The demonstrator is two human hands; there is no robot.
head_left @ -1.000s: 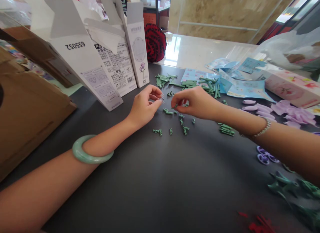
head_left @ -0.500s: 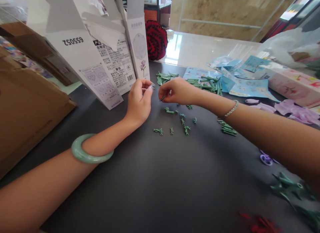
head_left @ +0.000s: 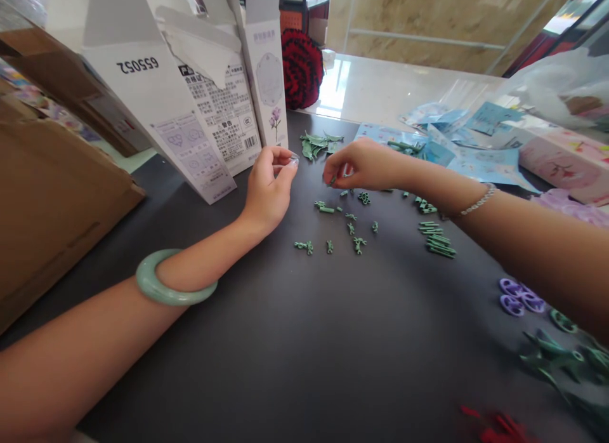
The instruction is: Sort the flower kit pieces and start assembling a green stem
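My left hand [head_left: 269, 192], a green bangle on its wrist, hovers in front of the white box [head_left: 223, 122]. Its thumb and forefinger are pinched together; whether anything lies between them cannot be made out. To its right, my right hand [head_left: 361, 165] is bent downward with closed fingertips on a small green plastic piece [head_left: 332, 181], mostly hidden by the fingers. Below the hands several small green connectors [head_left: 359, 245] lie scattered on the dark table [head_left: 304, 348]. Green leaf parts [head_left: 314, 146] are heaped just behind the hands.
Green rods [head_left: 440, 246] and short green tubes [head_left: 425, 206] lie under my right forearm. Purple rings [head_left: 511, 304], lavender petals [head_left: 566, 205] and blurred red pieces [head_left: 502, 427] are on the right. Blue printed sheets [head_left: 490, 162] lie near a pink box [head_left: 571, 157]. A cardboard box [head_left: 57, 214] stands left.
My right hand has moved right, widening the gap to my left hand. My left hand keeps nearly the same pose. The view has shifted slightly.
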